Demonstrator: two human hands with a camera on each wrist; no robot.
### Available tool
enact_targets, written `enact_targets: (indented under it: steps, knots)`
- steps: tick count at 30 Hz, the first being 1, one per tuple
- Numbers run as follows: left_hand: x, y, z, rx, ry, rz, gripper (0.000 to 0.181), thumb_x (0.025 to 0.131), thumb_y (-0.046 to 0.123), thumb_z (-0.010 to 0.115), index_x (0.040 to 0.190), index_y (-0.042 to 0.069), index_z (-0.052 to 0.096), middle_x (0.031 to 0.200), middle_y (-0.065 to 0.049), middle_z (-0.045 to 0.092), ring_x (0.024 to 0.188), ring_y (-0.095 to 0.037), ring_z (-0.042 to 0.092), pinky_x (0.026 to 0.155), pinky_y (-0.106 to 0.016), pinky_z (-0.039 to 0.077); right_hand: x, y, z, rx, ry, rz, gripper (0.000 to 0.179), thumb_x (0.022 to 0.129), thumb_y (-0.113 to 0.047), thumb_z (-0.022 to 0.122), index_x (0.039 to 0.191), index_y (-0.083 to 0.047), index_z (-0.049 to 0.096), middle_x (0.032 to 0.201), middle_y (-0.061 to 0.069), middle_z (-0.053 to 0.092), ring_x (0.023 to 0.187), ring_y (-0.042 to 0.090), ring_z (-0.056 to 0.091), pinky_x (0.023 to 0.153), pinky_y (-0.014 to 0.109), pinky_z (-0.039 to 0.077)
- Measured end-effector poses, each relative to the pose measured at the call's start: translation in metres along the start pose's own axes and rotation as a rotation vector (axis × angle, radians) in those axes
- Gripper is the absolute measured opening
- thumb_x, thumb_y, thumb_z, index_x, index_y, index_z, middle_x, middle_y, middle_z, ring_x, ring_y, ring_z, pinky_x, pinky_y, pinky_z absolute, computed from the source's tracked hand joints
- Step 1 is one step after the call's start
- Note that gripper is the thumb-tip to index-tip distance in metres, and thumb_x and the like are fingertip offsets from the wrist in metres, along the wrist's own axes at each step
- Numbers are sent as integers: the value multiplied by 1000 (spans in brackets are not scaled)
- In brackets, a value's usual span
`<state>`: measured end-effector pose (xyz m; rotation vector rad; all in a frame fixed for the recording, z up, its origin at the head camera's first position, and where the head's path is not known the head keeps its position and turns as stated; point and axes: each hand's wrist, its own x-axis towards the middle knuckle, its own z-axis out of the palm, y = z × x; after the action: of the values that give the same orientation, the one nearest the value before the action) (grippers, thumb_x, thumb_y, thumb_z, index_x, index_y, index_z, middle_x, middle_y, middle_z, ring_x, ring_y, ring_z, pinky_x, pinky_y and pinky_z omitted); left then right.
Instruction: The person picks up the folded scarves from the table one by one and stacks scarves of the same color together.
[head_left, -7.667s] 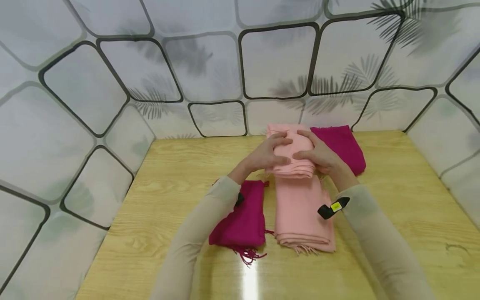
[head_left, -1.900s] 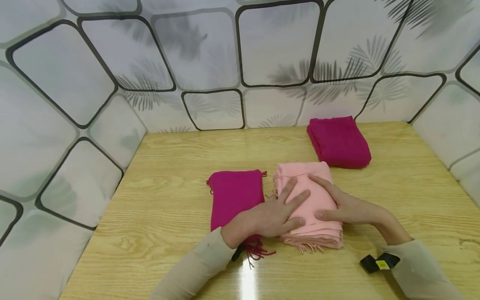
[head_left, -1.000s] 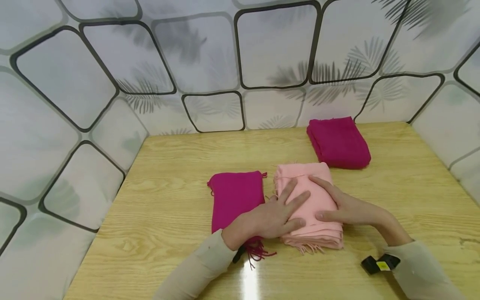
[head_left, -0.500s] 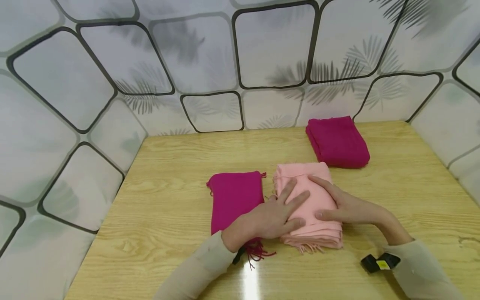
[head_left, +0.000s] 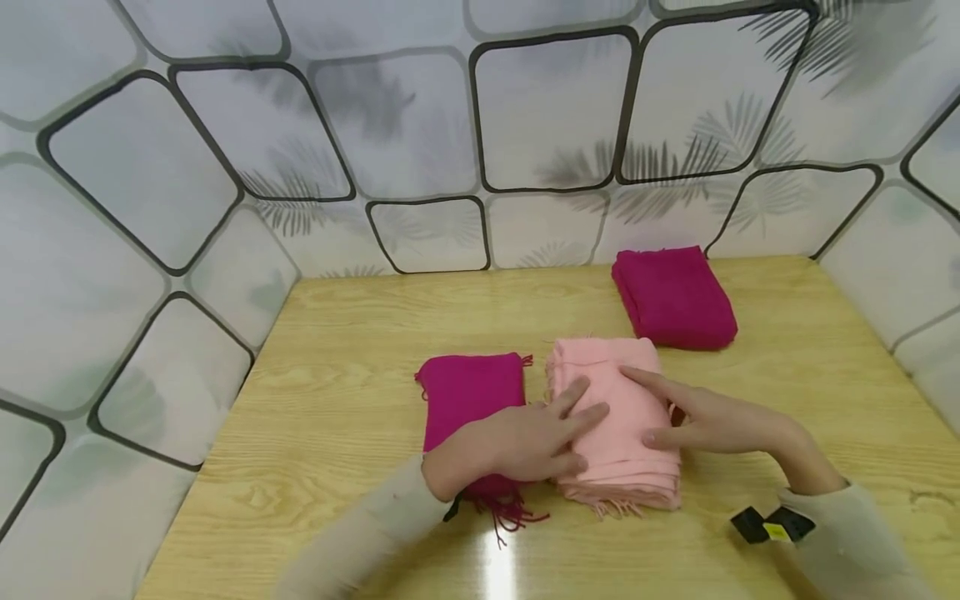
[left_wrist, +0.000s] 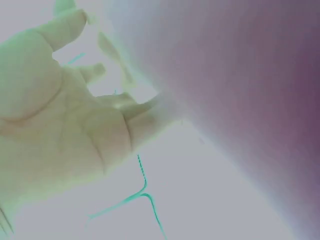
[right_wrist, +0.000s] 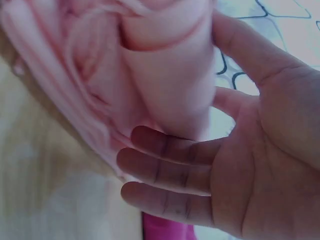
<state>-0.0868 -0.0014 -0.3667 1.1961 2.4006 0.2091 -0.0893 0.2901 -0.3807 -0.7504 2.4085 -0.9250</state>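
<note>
Two pink fringed scarves [head_left: 628, 421], folded, lie stacked at the middle of the table in the head view. My left hand [head_left: 517, 443] is spread over their left edge, its fingertips on or just above the cloth. My right hand [head_left: 716, 421] stands at the right side, thumb and index finger over the top. In the right wrist view, straight fingers [right_wrist: 170, 172] lie beside the pink folds without gripping. A folded magenta scarf [head_left: 472, 383] lies left of the stack, partly hidden by my left hand. The left wrist view is washed out; my palm [left_wrist: 65, 115] shows there.
Another folded magenta scarf [head_left: 675, 300] lies at the back right, just behind the pink stack. A patterned cloth wall [head_left: 555, 108] surrounds the back and sides of the wooden table [head_left: 337, 333]. Magenta fringe [head_left: 506, 510] spreads toward the front.
Earlier, both hands held one pink folded scarf behind the other; it now lies on top of it. Since half a second ago, my hands have drawn slightly apart, left hand leftward and right hand rightward.
</note>
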Motion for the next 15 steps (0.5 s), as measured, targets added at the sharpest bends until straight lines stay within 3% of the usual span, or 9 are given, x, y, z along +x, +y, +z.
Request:
enact_targets:
  steps: [2,9,12,15]
  knots:
    - [-2,-1,-8,-4,-29,8,68,104,45,45,161,29,12,167,-6,-7,137,-26,45,104,-33,45,-2,-2,-5,-12,-24,-11,77,97,-37,64,160,-22,21,132,10,49,91,13,55,75,27,48]
    - [-7,-11,-39,-23,-98,43,63,104,42,48,159,22,25,166,-6,13,144,-20,36,114,-31,33,-5,-7,-27,-48,-59,15,71,97,-39,64,155,-11,33,131,9,54,101,19,57,79,28,51]
    - [-7,-19,-52,-70,-104,49,58,105,35,48,157,19,30,164,-5,23,148,-18,27,116,-31,29,-4,-7,-35,-63,-51,15,68,96,-38,66,150,-7,39,124,7,57,102,21,57,78,28,52]
    - [-4,-27,-62,-111,-74,59,54,104,29,47,155,15,34,159,-5,33,147,-17,28,116,-30,29,-1,-6,-43,-86,-5,-12,63,95,-35,67,145,-5,45,116,5,59,100,20,59,76,28,53]
